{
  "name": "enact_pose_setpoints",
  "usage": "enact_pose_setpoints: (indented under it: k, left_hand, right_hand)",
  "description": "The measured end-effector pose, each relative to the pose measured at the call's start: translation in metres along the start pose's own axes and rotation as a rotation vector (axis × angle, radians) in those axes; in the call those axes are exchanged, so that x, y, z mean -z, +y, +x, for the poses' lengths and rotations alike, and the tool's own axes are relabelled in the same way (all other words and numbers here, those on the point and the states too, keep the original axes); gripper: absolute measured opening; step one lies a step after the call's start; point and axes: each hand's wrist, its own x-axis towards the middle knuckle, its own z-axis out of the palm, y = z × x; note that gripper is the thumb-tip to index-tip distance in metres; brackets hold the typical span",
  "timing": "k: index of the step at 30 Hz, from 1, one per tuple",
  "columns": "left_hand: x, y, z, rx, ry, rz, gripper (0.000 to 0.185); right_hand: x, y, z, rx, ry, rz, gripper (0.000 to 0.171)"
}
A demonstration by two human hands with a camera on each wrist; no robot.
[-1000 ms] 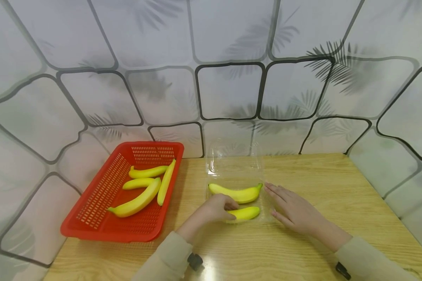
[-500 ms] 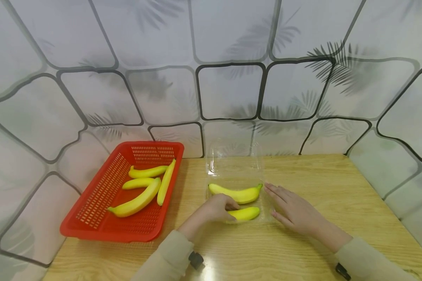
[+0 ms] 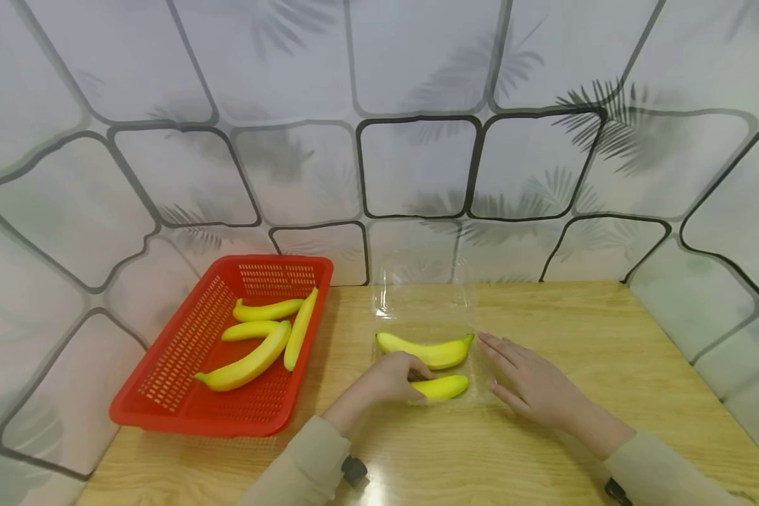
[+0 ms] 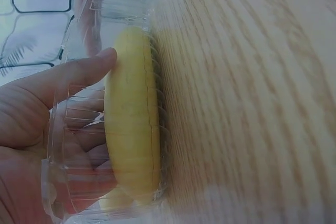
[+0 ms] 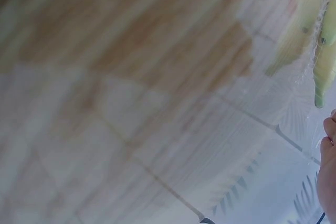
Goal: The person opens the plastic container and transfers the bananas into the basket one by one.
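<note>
Bananas: 6 total, 4 in red basket (image 3: 164, 393), 2 in clear clamshell box (image 3: 422, 299). 1 basket, 1 box, 2 hands.

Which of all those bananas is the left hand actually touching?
The nearer banana in the clear box; the left hand grips its end.

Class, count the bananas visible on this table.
6: four in the red basket, at; two in the clear box, at.
</note>
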Motion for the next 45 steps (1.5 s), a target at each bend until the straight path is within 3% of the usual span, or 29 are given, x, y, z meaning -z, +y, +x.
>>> enact_pose_setpoints:
  k: [12,30,38,45]
  left_hand:
    - [-0.0022,0.0029,-0.0008,0.034,0.014,0.085,0.03]
    - [-0.0023,0.003,-0.0023,-0.009,0.036,0.142,0.03]
    - [-0.0033,0.0063,-0.0009,0.022,0.051,0.283,0.03]
    - [-0.0051,0.0027,-0.0012,-0.003,0.086,0.255,0.027]
  right_hand:
    - [-0.0026,0.0,-0.0016,0.006,0.01,-0.007,0.075]
    - [-0.0014,-0.0013,-0.0017,0.005,0.008,-0.004,0.073]
    - [-0.0013,-0.0002,-0.001,0.015,0.012,-0.009,0.072]
    - [-0.0013,-0.0003,-0.0014,0.017,0.013,-0.007,0.074]
